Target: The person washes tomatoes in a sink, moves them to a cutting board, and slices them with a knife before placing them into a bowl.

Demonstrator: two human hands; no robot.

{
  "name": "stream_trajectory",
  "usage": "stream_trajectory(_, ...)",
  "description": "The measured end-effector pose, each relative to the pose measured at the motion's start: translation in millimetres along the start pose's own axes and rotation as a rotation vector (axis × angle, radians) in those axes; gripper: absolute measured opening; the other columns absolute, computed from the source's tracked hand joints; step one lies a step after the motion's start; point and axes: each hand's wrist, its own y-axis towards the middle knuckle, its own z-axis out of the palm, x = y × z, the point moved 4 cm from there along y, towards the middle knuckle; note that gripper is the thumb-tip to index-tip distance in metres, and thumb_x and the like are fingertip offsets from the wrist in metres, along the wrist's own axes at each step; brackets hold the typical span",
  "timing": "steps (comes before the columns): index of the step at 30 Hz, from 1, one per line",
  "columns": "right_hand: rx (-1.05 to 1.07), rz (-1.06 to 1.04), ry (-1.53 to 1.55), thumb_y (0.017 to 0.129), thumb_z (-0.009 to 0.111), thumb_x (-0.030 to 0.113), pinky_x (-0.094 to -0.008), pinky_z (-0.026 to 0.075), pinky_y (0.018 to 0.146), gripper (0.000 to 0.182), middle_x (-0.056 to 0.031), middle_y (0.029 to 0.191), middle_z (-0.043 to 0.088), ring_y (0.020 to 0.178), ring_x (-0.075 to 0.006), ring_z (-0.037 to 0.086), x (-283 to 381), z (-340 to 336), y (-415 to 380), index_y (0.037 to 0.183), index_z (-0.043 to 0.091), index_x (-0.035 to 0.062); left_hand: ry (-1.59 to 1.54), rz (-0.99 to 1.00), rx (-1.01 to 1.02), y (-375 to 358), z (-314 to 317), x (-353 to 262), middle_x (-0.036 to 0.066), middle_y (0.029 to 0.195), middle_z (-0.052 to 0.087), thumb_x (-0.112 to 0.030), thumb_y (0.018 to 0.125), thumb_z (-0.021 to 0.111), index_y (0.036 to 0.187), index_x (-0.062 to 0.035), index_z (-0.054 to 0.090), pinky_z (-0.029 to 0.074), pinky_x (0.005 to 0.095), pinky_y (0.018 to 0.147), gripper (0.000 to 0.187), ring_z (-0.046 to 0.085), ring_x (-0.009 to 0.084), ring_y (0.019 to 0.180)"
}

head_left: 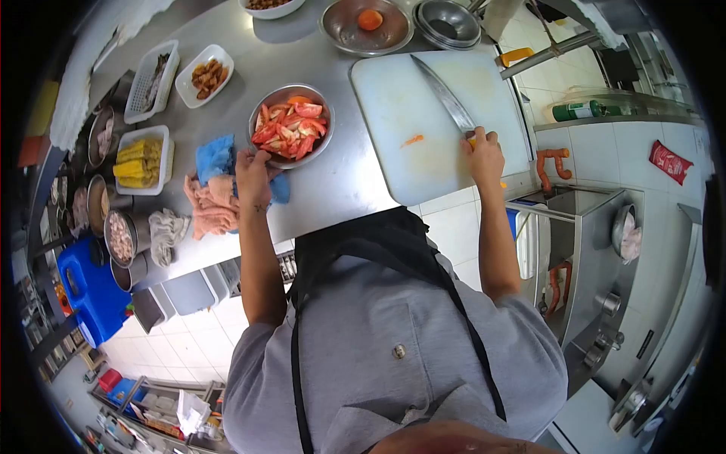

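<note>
My left hand (252,178) is at the lower left rim of a steel bowl (328,137) filled with cut tomato wedges (291,130); its fingers are bent together at the rim. Blue and pink cloths (214,198) lie beside and under that hand. With my right hand (485,157) I hold the handle of a large knife (445,94), whose blade lies across the white cutting board (404,98), pointing away from me. A small orange scrap (412,141) rests on the board.
Behind the board stand a colander (348,34) with one tomato (370,20) and stacked steel bowls (448,23). Leftward are a tray of yellow corn (138,163), a dish of brown pieces (208,78), a grey cloth (167,236) and steel pots. A sink unit stands at right.
</note>
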Motion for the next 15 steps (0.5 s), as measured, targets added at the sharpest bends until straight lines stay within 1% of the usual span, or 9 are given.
stream_trajectory(1, -0.047, -0.053, 0.005, 0.083, 0.072, 0.031, -0.0454, 0.053, 0.062, 0.034, -0.0158, 0.099, 0.058, 0.084, -0.0390, 0.062, -1, 3, 1, 0.104, 0.056, 0.0106, -0.059, 0.038, 0.014, 6, 5, -1, 0.017, 0.106, 0.059, -0.001, 0.086, 0.059, 0.112, 0.0041, 0.046, 0.059, 0.0355, 0.063, 0.029, 0.065, 0.0249, 0.085)
stream_trajectory(2, -0.050, -0.052, 0.008, 0.083, 0.072, 0.031, -0.0454, 0.053, 0.062, 0.034, -0.0158, 0.099, 0.058, 0.084, -0.0390, 0.062, 0, 2, 2, 0.104, 0.056, 0.0106, -0.011, 0.087, 0.042, 21, 7, 2, 0.017, 0.105, 0.059, -0.003, 0.087, 0.060, 0.118, 0.0055, 0.045, 0.059, 0.0367, 0.067, 0.035, 0.063, 0.0253, 0.089)
stream_trajectory(4, -0.073, -0.016, -0.021, 0.083, 0.072, 0.023, -0.0460, 0.053, 0.070, 0.032, -0.0199, 0.105, 0.054, 0.095, -0.0409, 0.057, 6, -1, 4, 0.105, 0.056, 0.0070, -0.110, 0.093, 0.036, 29, 12, -6, 0.018, 0.109, 0.058, -0.004, 0.088, 0.060, 0.120, 0.0061, 0.046, 0.058, 0.0381, 0.072, 0.037, 0.063, 0.0269, 0.091)
stream_trajectory(6, -0.143, -0.062, 0.026, 0.083, 0.071, 0.020, -0.0470, 0.051, 0.074, 0.033, -0.0213, 0.105, 0.054, 0.096, -0.0418, 0.056, 14, -5, 0, 0.108, 0.056, 0.0057, -0.212, 0.098, 0.037, 27, 9, -17, 0.020, 0.114, 0.056, -0.005, 0.089, 0.061, 0.123, 0.0067, 0.047, 0.056, 0.0395, 0.076, 0.039, 0.063, 0.0285, 0.093)
stream_trajectory(8, -0.208, -0.113, 0.075, 0.083, 0.070, 0.016, -0.0480, 0.050, 0.079, 0.033, -0.0227, 0.106, 0.053, 0.097, -0.0428, 0.054, 19, -11, -4, 0.110, 0.056, 0.0044, 0.597, 0.594, -0.182, 1, -17, -47, 0.025, 0.128, 0.050, -0.023, 0.090, 0.067, 0.131, -0.0006, 0.050, 0.049, 0.0540, 0.089, 0.050, 0.058, 0.0407, 0.107)
stream_trajectory(9, -0.219, -0.119, 0.128, 0.083, 0.069, 0.013, -0.0486, 0.049, 0.081, 0.035, -0.0229, 0.107, 0.053, 0.098, -0.0425, 0.054, 22, -14, -8, 0.113, 0.056, 0.0035, 0.604, 0.592, -0.188, -9, -27, -46, 0.025, 0.128, 0.050, -0.023, 0.090, 0.067, 0.131, -0.0006, 0.050, 0.049, 0.0540, 0.089, 0.050, 0.058, 0.0407, 0.107)
stream_trajectory(11, -0.225, -0.134, 0.187, 0.083, 0.068, 0.011, -0.0491, 0.047, 0.084, 0.036, -0.0231, 0.109, 0.053, 0.099, -0.0422, 0.053, 31, -14, -15, 0.116, 0.056, 0.0027, 1.517, 0.677, -0.738, -33, -45, -50, 0.026, 0.137, 0.045, -0.048, 0.086, 0.069, 0.133, -0.0122, 0.054, 0.035, 0.0670, 0.098, 0.061, 0.047, 0.0514, 0.119)
stream_trajectory(12, -0.219, -0.123, 0.211, 0.083, 0.068, 0.010, -0.0487, 0.047, 0.084, 0.038, -0.0228, 0.110, 0.053, 0.100, -0.0417, 0.053, 35, -13, -18, 0.117, 0.056, 0.0023, 1.522, 0.669, -0.744, -35, -48, -44, 0.026, 0.137, 0.045, -0.048, 0.086, 0.069, 0.133, -0.0122, 0.054, 0.035, 0.0670, 0.098, 0.061, 0.047, 0.0514, 0.119)
stream_trajectory(15, -0.209, -0.172, 0.282, 0.083, 0.068, 0.010, -0.0483, 0.046, 0.085, 0.039, -0.0219, 0.112, 0.054, 0.101, -0.0403, 0.053, 48, -12, -16, 0.118, 0.055, 0.0017, 1.699, 0.398, -0.575, -31, -39, -4, 0.028, 0.150, 0.033, -0.075, 0.081, 0.054, 0.145, -0.0228, 0.044, 0.017, 0.0715, 0.107, 0.083, 0.031, 0.0515, 0.137)
